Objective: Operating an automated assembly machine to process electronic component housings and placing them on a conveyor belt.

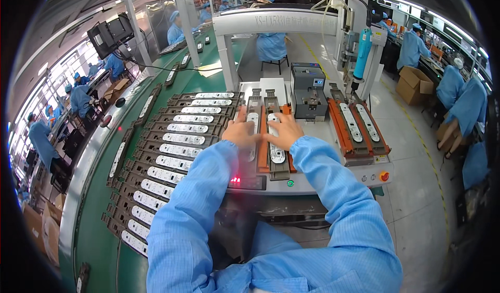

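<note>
Along the far left, a metal rail [78, 188] edges the green bench [95, 209], and a strip of green surface runs between that rail and a broken line of carriers with white boards [120, 152]. Next comes a long, tightly packed row of brown carriers [145, 155], each with a white board. Hardly any gap shows between neighbours, and the row's right ends reach close to the white machine bed [323, 131].

At the bed's left part, the left hand [240, 131] is over the left carrier [254, 99], fingers spread and blurred; whether it grips anything cannot be told. The right carrier [270, 100] lies just beside it, over an orange base, its near end reaching the bed's front edge. The right hand [284, 130] rests over this carrier and its board [277, 152], fingers parted and bent, with no clear grip to be seen. The two thumbs nearly meet between the carriers.

A red display [245, 182] and a green button [290, 183] sit on the front edge. Behind the right hand stands a dark box unit [309, 92]. Bare bed separates it from an orange fixture [338, 126] bearing two more loaded carriers, with a red button [384, 176] at the corner. Past the bed's right edge, grey floor [411, 162] stretches to a yellow line.
</note>
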A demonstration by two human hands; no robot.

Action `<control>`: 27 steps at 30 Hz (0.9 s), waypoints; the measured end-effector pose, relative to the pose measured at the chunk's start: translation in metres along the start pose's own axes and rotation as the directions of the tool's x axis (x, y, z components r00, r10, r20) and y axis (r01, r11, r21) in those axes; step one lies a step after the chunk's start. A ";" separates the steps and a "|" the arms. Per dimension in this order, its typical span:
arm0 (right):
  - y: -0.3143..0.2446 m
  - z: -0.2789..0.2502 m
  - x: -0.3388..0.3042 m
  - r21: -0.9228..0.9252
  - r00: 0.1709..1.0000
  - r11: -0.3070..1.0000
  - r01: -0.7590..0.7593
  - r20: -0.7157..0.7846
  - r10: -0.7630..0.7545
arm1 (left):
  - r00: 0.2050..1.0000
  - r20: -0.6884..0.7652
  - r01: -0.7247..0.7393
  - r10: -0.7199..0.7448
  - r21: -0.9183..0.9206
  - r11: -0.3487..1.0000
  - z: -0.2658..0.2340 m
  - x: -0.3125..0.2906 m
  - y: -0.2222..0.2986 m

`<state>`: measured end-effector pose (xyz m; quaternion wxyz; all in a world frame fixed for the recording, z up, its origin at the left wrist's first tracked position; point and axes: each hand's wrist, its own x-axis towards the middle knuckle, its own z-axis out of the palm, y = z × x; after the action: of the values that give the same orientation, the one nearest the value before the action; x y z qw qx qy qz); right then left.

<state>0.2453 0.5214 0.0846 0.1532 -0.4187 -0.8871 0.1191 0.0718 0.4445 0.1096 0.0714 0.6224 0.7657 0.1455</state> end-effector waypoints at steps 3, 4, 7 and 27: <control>-0.007 -0.003 -0.010 0.014 0.999 0.999 0.050 0.017 -0.050 | 1.000 -0.006 0.007 -0.007 0.019 1.000 0.009 0.002 -0.001; -0.007 0.000 -0.011 0.001 0.999 0.999 0.048 -0.017 -0.048 | 0.999 -0.032 0.015 -0.014 0.021 1.000 0.012 0.003 -0.001; -0.007 -0.004 -0.008 -0.020 0.999 0.999 0.030 -0.033 -0.031 | 0.999 -0.037 0.024 -0.022 0.048 0.999 0.011 0.008 0.000; 0.009 0.004 0.011 0.029 0.996 0.999 0.029 -0.085 -0.026 | 0.997 0.053 0.065 -0.063 -0.022 0.998 0.002 0.009 -0.001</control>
<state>0.2437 0.5352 0.0793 0.1984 -0.4088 -0.8837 0.1124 0.0698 0.4536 0.1079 0.1032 0.6002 0.7814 0.1361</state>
